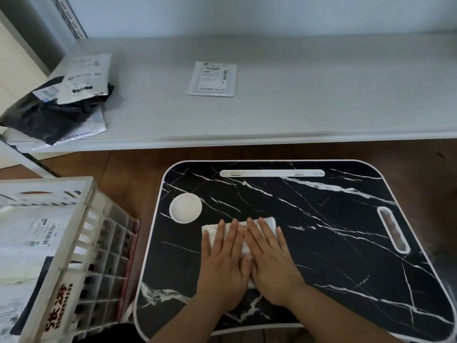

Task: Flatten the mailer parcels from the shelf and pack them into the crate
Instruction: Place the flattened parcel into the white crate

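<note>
Shelf point(296, 115): pale, beyond the fingertips; one white mailer point(212, 79) ahead, a mixed heap point(59, 102) far left.
Tabletop point(321, 243): black marble-look, on wood floor point(118, 169).
Crate point(74, 243): left of the fingers, mailers inside.
Parcel point(268, 222): white, under both palms.
Left hand point(223, 263), right hand point(270, 261): fingers straight, side by side, pressing flat. Advice: push outward evenly, expelling air.

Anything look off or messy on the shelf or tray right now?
Only the pile of mailers at the shelf's left end: crumpled, overlapping, one corner hanging over the edge. The single white mailer lies flat. Nothing spilled or torn.
</note>
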